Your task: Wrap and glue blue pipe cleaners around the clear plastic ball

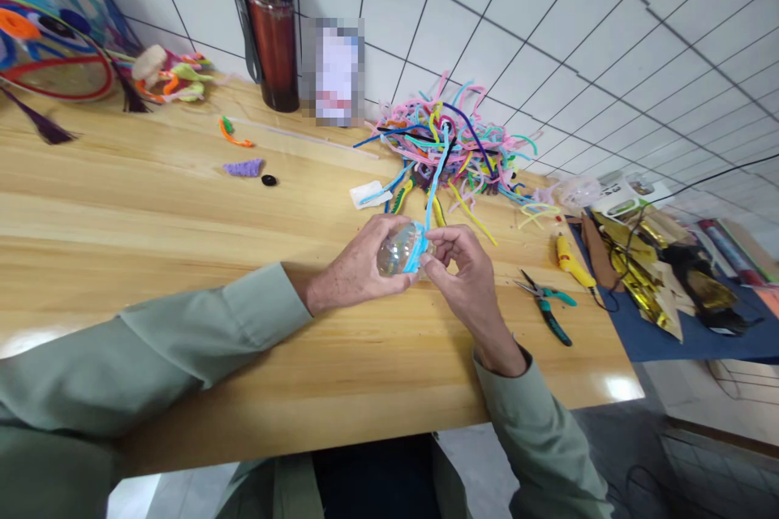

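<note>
My left hand (351, 268) is closed round a clear plastic ball (397, 255) held just above the wooden table (152, 219). A light blue pipe cleaner (433, 193) runs round the ball and sticks up from it toward the back. My right hand (466, 263) pinches that pipe cleaner against the right side of the ball with thumb and fingertips. Both sleeves are pale green. Part of the ball is hidden by my fingers.
A tangled heap of coloured pipe cleaners (454, 142) lies behind the hands. Green-handled pliers (548, 308) and a yellow glue gun (572, 262) lie to the right, near gold foil scraps (639, 276). A red thermos flask (268, 20) stands at the wall. A purple piece (243, 168) lies to the left.
</note>
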The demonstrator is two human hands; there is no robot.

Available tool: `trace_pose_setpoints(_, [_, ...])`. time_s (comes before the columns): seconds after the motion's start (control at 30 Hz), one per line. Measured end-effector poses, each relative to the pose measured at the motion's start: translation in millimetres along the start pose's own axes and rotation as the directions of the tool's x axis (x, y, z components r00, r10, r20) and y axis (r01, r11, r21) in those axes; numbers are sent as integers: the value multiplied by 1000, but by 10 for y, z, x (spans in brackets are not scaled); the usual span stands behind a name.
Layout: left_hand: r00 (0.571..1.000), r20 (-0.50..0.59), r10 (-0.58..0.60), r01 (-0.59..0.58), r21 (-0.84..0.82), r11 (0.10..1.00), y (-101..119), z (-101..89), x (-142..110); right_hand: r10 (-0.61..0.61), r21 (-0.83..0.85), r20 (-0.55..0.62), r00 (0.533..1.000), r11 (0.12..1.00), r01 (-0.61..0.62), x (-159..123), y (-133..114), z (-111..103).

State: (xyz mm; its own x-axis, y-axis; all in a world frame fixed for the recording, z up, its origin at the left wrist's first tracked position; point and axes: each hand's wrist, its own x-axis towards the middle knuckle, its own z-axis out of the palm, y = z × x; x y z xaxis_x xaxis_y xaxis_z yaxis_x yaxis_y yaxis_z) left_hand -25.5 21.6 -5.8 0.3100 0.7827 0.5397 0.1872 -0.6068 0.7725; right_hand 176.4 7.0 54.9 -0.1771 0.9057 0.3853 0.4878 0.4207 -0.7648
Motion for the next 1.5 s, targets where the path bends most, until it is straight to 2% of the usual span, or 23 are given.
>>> trace_pose_setpoints(0.3, [1000, -9, -2, 2, -8, 1000, -19, 11, 5, -19, -22, 53, 998, 1000, 20, -16, -7, -39])
trace_pose_setpoints(0.83, [1000, -2, -3, 3, 2, 1000, -32, -2, 2, -100, -117, 18, 995, 988, 102, -13, -41, -30])
trace_pose_setpoints(1.03, [998, 4, -67, 67, -10, 998, -26, -27, -24, -61, -25, -12, 998, 998, 61, -63, -68, -106])
trace_pose_setpoints(1.1, [994, 5, -110, 110, -5, 994, -30, -37, -37, -25, -48, -79, 997, 999, 21, -129, 6, -242])
trace_pose_setpoints(1.17, [991, 10, -132, 132, 5, 991, -37, -43, -48, 40, -98, -167, 985, 994, -57, -224, 164, -474])
trace_pose_setpoints(1.27, [990, 13, -143, 143, -6, 990, -42, -41, -56, 117, -228, -299, 947, 955, -190, -408, 536, -994])
trace_pose_setpoints(1.33, [988, 9, -154, 154, -13, 988, -40, -32, -55, 122, -405, -343, 931, 875, -264, -547, 823, -1403])
trace_pose_setpoints(1.43, [988, 7, -157, 157, -17, 987, -34, -19, -46, 159, -616, -168, 973, 753, -230, -759, 1230, -1968])
trace_pose_setpoints(1.5, [989, 16, -149, 149, -23, 989, -29, -16, -37, 260, -692, -71, 963, 683, -235, -887, 1465, -2239])
